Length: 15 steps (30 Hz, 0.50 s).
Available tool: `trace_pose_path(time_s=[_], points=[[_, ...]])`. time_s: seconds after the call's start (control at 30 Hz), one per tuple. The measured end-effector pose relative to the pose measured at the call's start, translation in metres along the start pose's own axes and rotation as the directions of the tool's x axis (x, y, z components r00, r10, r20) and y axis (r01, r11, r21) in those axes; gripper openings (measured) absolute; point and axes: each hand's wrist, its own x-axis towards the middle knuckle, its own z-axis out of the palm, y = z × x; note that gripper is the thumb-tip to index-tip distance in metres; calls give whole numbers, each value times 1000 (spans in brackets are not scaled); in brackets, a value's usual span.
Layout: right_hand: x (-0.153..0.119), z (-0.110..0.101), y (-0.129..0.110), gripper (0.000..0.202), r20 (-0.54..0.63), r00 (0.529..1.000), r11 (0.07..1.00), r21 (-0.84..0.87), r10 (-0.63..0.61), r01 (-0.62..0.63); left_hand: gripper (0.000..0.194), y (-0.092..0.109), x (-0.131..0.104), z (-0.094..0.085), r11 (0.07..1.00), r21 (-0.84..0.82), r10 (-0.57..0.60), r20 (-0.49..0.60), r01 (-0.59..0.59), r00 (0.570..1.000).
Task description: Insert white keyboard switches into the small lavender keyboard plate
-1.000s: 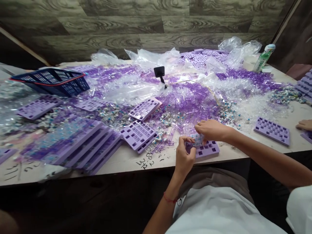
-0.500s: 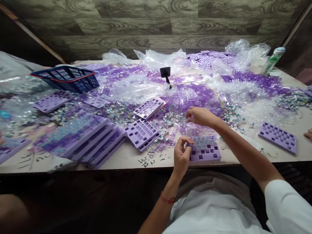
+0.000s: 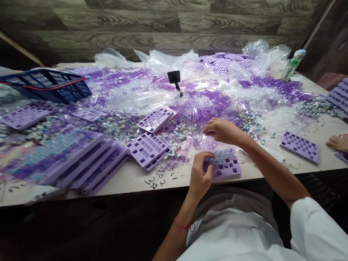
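My left hand is curled round the left end of a light purple slotted tray, which lies near the table's front edge. Clear bluish pieces fill the tray's upper rows, while square holes show in the lower rows. My right hand hovers beyond the tray, its fingers bent and drawn together; whatever may be between them is too small to make out. Clear purple strips and small white-and-blue parts lie to its left.
Stacked purple trays and two slotted trays lie to the left. A blue basket stands behind. On the right are another tray and another person's hand. A black square-headed stand and green bottle stand farther back.
The view has shifted, so most things appear farther left. My right hand still hovers beyond the tray, its fingers now closer together. More of the other person's hand shows at right.
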Motion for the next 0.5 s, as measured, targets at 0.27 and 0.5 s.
trace_pose_path(time_s=[0.27,0.5], points=[[-108,35,9,22,-175,984,980,197,18,18,40,4,1,3,970,228,68,92,-87,993],[-109,49,-2,16,-153,978,985,124,139,-121,36,3,3,2,965,235,74,166,-113,983]])
